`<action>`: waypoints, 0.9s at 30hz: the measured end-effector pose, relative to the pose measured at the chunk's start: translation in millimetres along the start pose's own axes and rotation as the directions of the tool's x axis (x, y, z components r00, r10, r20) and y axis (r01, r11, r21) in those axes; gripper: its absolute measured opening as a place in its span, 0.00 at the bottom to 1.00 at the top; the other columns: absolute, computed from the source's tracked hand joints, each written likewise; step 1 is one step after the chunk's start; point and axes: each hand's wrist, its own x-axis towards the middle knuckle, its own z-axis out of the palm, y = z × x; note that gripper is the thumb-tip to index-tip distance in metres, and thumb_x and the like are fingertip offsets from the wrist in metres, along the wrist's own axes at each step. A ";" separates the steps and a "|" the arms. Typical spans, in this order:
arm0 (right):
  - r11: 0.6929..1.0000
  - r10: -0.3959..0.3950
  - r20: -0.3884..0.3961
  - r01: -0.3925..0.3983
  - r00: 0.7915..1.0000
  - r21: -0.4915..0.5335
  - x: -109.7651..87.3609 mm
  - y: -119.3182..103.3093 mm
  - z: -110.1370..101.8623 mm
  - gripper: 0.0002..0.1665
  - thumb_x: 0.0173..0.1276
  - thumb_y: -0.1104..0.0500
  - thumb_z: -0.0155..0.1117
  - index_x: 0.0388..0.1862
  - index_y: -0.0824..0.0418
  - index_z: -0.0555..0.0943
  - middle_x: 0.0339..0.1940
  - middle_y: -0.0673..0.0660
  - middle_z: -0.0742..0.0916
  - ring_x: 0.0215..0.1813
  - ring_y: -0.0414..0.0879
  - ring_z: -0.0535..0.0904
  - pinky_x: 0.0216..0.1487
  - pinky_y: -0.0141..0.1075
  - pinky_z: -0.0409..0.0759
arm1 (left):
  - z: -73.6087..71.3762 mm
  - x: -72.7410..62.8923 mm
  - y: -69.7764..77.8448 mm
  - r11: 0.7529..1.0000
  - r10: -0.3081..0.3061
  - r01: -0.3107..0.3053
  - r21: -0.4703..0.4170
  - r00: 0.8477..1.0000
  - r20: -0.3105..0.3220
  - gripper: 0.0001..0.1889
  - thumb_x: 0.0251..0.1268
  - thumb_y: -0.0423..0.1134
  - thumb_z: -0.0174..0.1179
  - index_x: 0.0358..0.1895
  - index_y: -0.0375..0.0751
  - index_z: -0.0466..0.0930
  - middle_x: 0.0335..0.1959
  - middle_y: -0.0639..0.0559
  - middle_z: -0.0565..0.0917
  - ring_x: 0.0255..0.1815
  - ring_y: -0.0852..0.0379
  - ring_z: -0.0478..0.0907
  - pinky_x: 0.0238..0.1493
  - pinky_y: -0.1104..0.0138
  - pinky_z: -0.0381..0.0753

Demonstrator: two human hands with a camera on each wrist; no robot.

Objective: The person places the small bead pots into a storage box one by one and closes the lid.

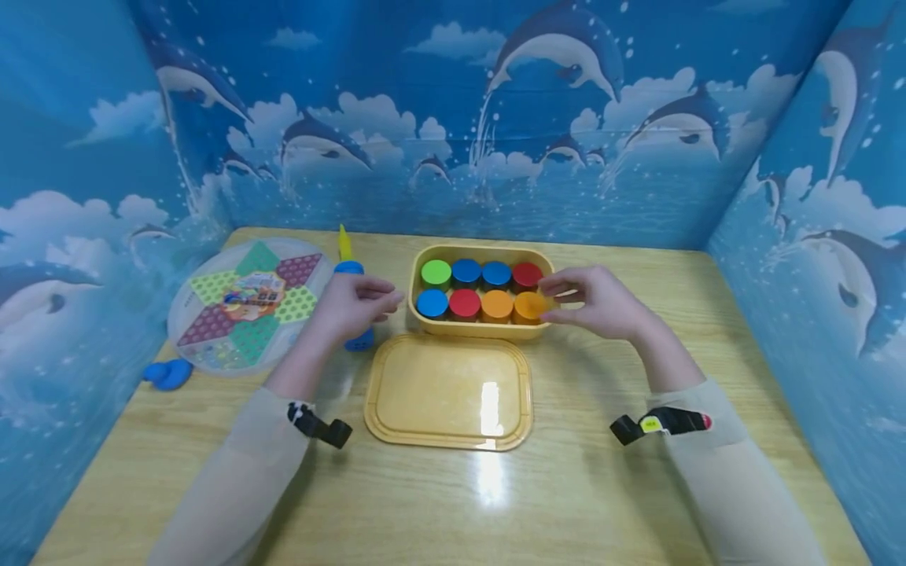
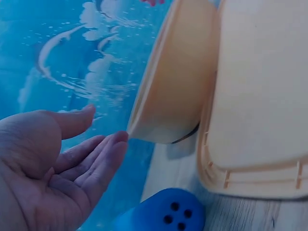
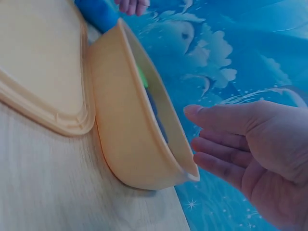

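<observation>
A yellow plastic box holds several small round pots with coloured tops, in two rows: green, blue, red and orange. My right hand is at the box's right end, its fingertips beside the right-hand orange top. In the right wrist view nothing shows between its fingers, which sit by the box rim; contact is unclear. My left hand hovers left of the box with relaxed fingers and holds nothing. The box's lid lies flat in front of it.
Partly hidden under my left hand is a blue cylinder; a pointed yellow piece shows behind it. A round star-patterned game board lies at the left, with a blue knobbed piece near the table's left edge. Dolphin-print cloth surrounds the table.
</observation>
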 end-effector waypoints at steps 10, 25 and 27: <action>0.970 0.193 -0.061 -0.181 0.979 0.161 -43.5 -4.5 17.4 0.26 0.71 0.57 0.78 0.61 0.71 0.84 0.54 0.64 0.89 0.52 0.54 0.88 0.49 0.36 0.89 | -18.2 -48.7 -17.8 0.994 -0.066 0.063 0.092 0.997 0.027 0.24 0.77 0.47 0.68 0.65 0.33 0.82 0.52 0.41 0.88 0.50 0.44 0.88 0.54 0.53 0.88; 0.819 0.440 0.189 -0.479 0.878 0.317 -50.9 3.8 81.5 0.14 0.72 0.64 0.73 0.51 0.74 0.86 0.37 0.61 0.91 0.39 0.53 0.90 0.42 0.44 0.91 | 0.4 -59.2 -61.4 0.966 -0.234 0.219 0.136 0.967 0.102 0.14 0.72 0.37 0.71 0.54 0.31 0.86 0.43 0.43 0.88 0.40 0.52 0.87 0.43 0.60 0.89; 0.808 0.445 0.198 -0.487 0.873 0.333 -50.5 3.0 86.2 0.12 0.73 0.66 0.72 0.49 0.75 0.86 0.35 0.62 0.91 0.36 0.53 0.90 0.40 0.44 0.91 | 4.0 -59.1 -62.5 0.963 -0.248 0.234 0.134 0.963 0.102 0.13 0.72 0.35 0.70 0.53 0.30 0.86 0.43 0.42 0.88 0.39 0.52 0.87 0.41 0.61 0.90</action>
